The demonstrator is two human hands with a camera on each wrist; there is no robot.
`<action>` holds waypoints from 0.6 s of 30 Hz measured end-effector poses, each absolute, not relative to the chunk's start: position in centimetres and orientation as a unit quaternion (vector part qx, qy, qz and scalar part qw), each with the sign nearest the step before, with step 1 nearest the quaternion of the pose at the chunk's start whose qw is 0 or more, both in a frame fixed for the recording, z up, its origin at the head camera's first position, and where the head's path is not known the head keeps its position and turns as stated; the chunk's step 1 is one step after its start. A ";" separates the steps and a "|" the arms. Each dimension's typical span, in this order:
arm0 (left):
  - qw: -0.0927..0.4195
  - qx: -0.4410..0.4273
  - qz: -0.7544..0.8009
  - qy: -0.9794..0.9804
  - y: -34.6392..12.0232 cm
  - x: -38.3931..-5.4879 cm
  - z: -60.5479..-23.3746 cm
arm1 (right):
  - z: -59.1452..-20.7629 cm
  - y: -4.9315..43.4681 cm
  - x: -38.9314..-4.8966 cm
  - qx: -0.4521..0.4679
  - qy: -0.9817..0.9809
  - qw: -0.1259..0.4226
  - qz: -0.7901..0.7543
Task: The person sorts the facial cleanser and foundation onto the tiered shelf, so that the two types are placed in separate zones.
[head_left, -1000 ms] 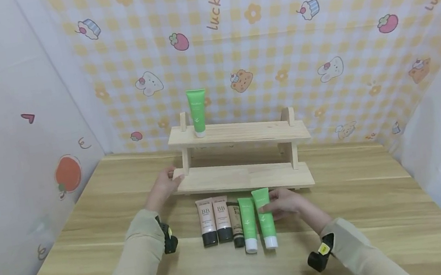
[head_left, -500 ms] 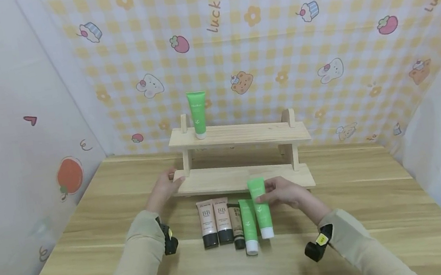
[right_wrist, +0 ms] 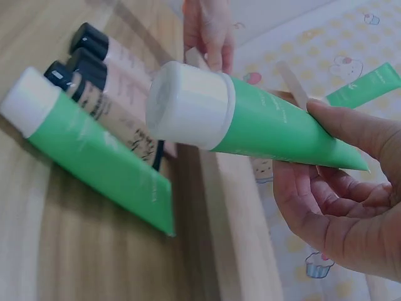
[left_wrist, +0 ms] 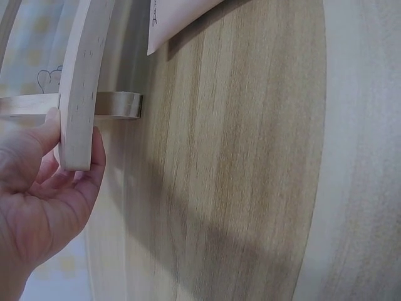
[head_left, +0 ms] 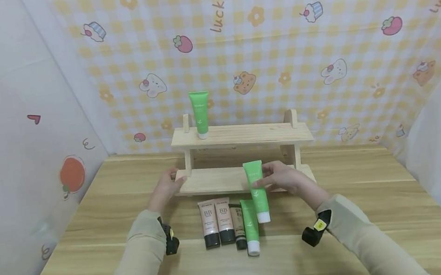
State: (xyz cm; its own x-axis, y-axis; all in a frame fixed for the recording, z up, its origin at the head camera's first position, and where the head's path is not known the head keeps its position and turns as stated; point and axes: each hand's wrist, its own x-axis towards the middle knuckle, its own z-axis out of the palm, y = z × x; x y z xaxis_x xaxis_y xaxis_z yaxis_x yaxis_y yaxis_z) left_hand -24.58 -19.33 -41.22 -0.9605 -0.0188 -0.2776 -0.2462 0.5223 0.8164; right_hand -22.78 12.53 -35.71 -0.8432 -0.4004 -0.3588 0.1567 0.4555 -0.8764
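My right hand [head_left: 283,177] pinches a green tube with a white cap [head_left: 259,198] between thumb and fingers, in front of the lower board of a two-tier wooden shelf [head_left: 214,180]. In the right wrist view this green tube [right_wrist: 276,116] is held off the table, cap toward the camera. My left hand [head_left: 166,189] grips the left end of the lower board, thumb on top and fingers beneath, as the left wrist view shows at the board [left_wrist: 80,94]. Another green tube [head_left: 201,116] stands on its cap at the left of the upper board.
On the table before the shelf lie two pink BB tubes [head_left: 209,221] with black caps, a tan tube [head_left: 238,224] and a green tube [head_left: 251,227], side by side. A checked cloth [head_left: 259,52] hangs behind the shelf, with a white cloth [head_left: 10,115] at the left.
The right hand has lifted the rightmost green tube from the table and carried it up and slightly left toward the lower board. The left hand keeps its grip on the shelf.
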 end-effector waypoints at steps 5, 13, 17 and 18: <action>0.114 -0.079 0.486 0.863 -19.2 -24.5 -41.0 | -34.9 12.0 -23.3 -0.086 0.802 0.261 -0.531; 0.113 -0.076 0.490 0.861 -19.0 -24.5 -41.2 | -33.5 11.5 -23.8 -0.089 0.804 0.231 -0.540; 0.108 -0.082 0.496 0.858 -19.1 -24.7 -41.5 | -32.5 11.3 -24.1 -0.100 0.806 0.210 -0.545; 0.106 -0.083 0.499 0.856 -19.1 -24.7 -41.5 | -32.3 11.2 -24.1 -0.102 0.805 0.206 -0.546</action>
State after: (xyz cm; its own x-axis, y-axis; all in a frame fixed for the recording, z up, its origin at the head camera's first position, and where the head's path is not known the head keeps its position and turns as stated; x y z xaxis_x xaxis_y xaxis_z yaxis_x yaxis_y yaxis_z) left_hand -24.67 -19.08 -41.52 -0.9635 -0.0362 -0.2654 -0.2487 0.4884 0.8364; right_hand -24.13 11.18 -32.30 -0.8939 -0.3903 -0.2207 0.0608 0.3822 -0.9221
